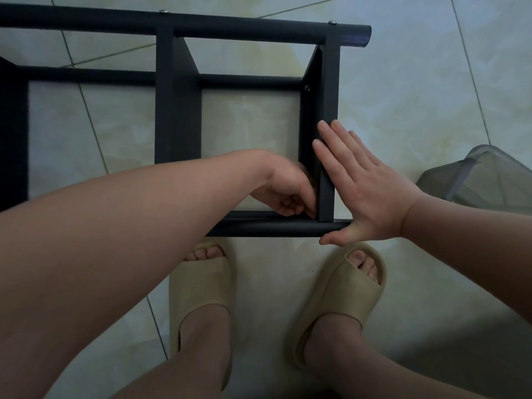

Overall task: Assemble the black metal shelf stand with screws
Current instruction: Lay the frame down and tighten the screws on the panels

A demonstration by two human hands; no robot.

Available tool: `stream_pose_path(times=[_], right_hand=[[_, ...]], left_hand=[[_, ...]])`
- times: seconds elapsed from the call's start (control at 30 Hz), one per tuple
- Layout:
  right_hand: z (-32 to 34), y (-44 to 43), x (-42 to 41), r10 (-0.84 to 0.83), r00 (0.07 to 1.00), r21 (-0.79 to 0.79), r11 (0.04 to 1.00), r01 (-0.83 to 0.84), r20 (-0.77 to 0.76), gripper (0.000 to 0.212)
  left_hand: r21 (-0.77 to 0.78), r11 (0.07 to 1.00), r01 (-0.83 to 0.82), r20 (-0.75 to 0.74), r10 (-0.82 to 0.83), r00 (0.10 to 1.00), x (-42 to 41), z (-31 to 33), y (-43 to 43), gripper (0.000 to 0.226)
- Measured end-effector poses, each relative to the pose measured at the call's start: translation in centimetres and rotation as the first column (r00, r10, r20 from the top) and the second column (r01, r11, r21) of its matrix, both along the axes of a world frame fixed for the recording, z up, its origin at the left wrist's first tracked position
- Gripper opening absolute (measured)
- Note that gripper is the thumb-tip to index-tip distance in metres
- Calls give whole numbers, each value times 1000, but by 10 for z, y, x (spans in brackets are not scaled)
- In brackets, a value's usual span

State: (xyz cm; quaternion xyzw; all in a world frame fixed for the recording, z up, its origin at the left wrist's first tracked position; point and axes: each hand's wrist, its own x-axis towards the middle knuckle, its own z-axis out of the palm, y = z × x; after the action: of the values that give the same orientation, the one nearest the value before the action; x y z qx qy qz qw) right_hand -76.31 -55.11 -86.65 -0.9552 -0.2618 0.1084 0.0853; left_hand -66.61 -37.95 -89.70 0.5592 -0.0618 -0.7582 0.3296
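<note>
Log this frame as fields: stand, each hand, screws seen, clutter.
stand: black shelf stand on the tiled floor
left hand: fingers curled at the inner corner where the end bracket meets the near tube; anything pinched is hidden
right hand: flat, fingers straight, pressed against the end bracket's outer face
screws seen: far-tube screws, two on top; bracket screw on the inner face
clutter: beige slippers; translucent grey bag or bin at right
</note>
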Motion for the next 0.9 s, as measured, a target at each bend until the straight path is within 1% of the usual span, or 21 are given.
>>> stream_pose_path(times=[0.3,0.37,0.47,0.53,0.67,0.9], right_hand=[[-1,0,0,0,1000,-7,1000,0,-1,132],[-1,0,0,0,1000,-5,1000,0,-1,132],[-1,0,0,0,1000,-8,1000,0,3,132],[-1,0,0,-1,1000,-8,1000,1,2,133],[-1,0,0,-3,1000,-7,1000,3,3,133],[-1,-1,0,0,1000,-7,1000,0,9,133]], left_hand=[[-27,999,-23,-29,22,999,1,-3,4,17],[-14,1000,0,-21,0,1000,2,-4,5,17],[12,997,75,-11,-75,997,1,-2,6,8],[7,996,93,5,-93,996,0,0,5,8],[-1,997,71,27,-71,997,-1,0,2,16],[-4,1000,31,11,-31,999,-2,-1,1,15]])
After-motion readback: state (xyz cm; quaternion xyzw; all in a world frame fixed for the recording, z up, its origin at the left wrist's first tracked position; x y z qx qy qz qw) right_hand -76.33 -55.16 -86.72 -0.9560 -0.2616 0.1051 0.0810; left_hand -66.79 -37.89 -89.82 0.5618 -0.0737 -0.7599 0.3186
